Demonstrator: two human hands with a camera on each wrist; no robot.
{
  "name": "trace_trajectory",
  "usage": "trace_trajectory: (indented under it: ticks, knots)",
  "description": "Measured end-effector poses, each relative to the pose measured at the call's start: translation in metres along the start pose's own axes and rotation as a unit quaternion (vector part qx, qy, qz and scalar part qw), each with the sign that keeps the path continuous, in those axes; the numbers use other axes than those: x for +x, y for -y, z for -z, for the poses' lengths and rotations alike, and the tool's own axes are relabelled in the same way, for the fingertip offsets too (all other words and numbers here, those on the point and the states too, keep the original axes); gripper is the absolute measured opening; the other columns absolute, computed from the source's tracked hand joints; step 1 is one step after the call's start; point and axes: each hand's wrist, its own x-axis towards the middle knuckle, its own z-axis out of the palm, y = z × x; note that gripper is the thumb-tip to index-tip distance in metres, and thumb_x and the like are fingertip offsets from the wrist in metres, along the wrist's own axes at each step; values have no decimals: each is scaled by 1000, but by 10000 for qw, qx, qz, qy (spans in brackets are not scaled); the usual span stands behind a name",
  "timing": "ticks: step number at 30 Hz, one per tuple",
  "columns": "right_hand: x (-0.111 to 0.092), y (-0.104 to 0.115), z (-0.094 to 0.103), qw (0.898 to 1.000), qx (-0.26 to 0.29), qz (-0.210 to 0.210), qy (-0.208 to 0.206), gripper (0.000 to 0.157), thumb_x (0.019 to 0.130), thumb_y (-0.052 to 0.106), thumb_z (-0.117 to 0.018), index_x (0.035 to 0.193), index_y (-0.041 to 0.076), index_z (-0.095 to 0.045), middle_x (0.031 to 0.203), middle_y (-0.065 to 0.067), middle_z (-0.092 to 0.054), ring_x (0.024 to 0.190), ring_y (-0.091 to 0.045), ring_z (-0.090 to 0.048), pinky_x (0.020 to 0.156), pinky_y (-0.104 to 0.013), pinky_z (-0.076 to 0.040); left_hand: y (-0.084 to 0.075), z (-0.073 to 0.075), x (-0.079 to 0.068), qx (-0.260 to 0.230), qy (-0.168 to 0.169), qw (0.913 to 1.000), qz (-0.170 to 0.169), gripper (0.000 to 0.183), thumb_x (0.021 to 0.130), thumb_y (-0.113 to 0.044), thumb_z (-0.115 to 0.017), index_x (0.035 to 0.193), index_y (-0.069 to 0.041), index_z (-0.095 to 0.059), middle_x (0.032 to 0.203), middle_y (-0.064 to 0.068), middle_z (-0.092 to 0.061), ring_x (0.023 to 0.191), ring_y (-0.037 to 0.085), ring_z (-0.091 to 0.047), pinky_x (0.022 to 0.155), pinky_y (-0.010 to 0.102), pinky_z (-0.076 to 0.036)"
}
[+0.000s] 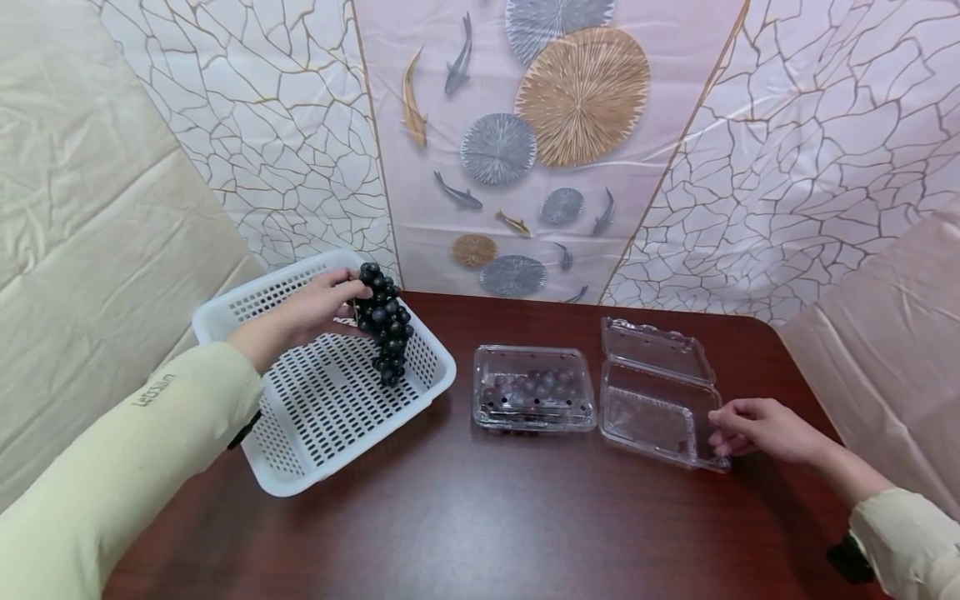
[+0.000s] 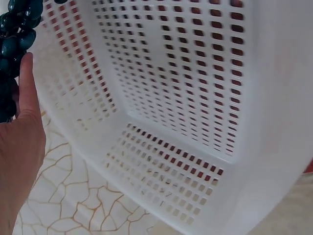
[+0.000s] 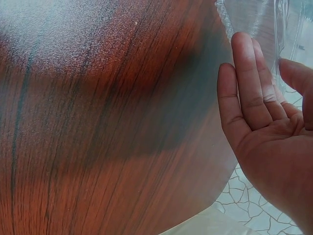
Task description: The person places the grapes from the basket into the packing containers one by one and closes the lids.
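Observation:
A bunch of dark grapes [image 1: 386, 321] hangs from my left hand [image 1: 315, 308], which grips its upper part above the white basket [image 1: 442, 367]. In the left wrist view the grapes [image 2: 17, 44] show only at the top left, beside the left hand [image 2: 22, 142]. On the right, my right hand [image 1: 765, 429] holds the right edge of a clear plastic clamshell box [image 1: 648, 408] whose lid is raised behind it. Seen from the right wrist, the right hand [image 3: 264, 107] has its thumb and fingers on either side of the box edge [image 3: 279, 44]; the exact contact is partly hidden.
A closed clear clamshell box [image 1: 534, 392] with dark grapes inside stands between the basket and the lidded box. All stand on a dark red-brown wooden table [image 1: 465, 517]. A patterned backdrop [image 1: 510, 208] rises behind the table's far edge.

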Motion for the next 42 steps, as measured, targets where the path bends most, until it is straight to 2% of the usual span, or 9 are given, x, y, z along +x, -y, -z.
trace_trajectory:
  ticks: [2, 8, 13, 17, 21, 28, 32, 37, 42]
  knots:
    - [-1, 0, 0, 10000, 4, 2, -8, 34, 115, 15, -51, 114, -18, -61, 98, -20, -77, 80, -17, -77, 77, -36, -67, -7, 0, -1, -166, -14, 9999, -48, 20, 106, -16, -51, 123, -6, -45, 137, 16, -43, 106, 26, -59, 96, 51, -63]
    - [-1, 0, -1, 10000, 62, -13, -24, 34, 114, 15, -52, 112, -18, -62, 97, -21, -77, 80, -17, -77, 77, -37, -67, -28, -1, -5, -763, 20, 9970, -157, 26, 107, -15, -51, 133, -11, -46, 150, 16, -44, 119, 30, -63, 98, 50, -62]
    - [-1, 1, 0, 9999, 111, -27, 9, 34, 114, 15, -52, 112, -18, -62, 98, -21, -77, 81, -17, -77, 77, -36, -67, -42, -5, -5, -1045, 74, 9941, -267, 21, 108, -14, -52, 128, -8, -47, 148, 15, -44, 115, 28, -66, 98, 51, -62]
    - [0, 3, 2, 9999, 140, -24, 26, 35, 114, 14, -51, 114, -19, -61, 98, -21, -77, 81, -17, -77, 77, -36, -67, -52, -14, -4, -1144, 102, 9929, -296, 19, 109, -15, -53, 126, -8, -47, 150, 16, -44, 122, 33, -62, 99, 51, -62]
    - [-1, 5, 3, 9999, 125, -15, 39, 35, 114, 14, -52, 114, -19, -60, 97, -21, -77, 81, -18, -77, 77, -37, -67, -59, -25, -1, -1335, 195, 9905, -275, 24, 109, -15, -55, 131, -8, -48, 149, 18, -47, 127, 37, -60, 100, 52, -61]
    - [0, 2, 6, 10000, -27, -17, 17, 35, 114, 14, -51, 114, -19, -62, 96, -20, -77, 80, -17, -77, 76, -38, -67, -69, -49, 7, -1335, 338, 9900, -317, 31, 109, -17, -57, 137, -5, -52, 140, 18, -54, 106, 28, -71, 95, 50, -63]
    - [0, 0, 8, 9999, -104, 18, 13, 35, 114, 14, -50, 114, -19, -62, 95, -19, -76, 79, -17, -76, 75, -38, -67, -75, -65, 11, -1331, 544, 9890, -338, 37, 109, -18, -57, 143, -5, -51, 140, 20, -57, 104, 28, -73, 92, 50, -64]
    - [-1, -1, 9, 9998, -207, 27, -12, 35, 114, 14, -50, 114, -19, -62, 95, -19, -76, 78, -16, -76, 74, -37, -67, -82, -87, 15, -1322, 726, 9880, -338, 34, 107, -17, -60, 139, -5, -55, 136, 19, -61, 107, 30, -72, 93, 53, -64]
    - [-2, -1, 10, 9994, -319, -12, -160, 34, 114, 15, -51, 113, -17, -64, 94, -18, -76, 78, -16, -75, 73, -37, -67, -85, -112, 23, -1330, 929, 9861, -374, 26, 106, -16, -62, 129, -7, -58, 125, 15, -65, 102, 29, -72, 96, 55, -62]
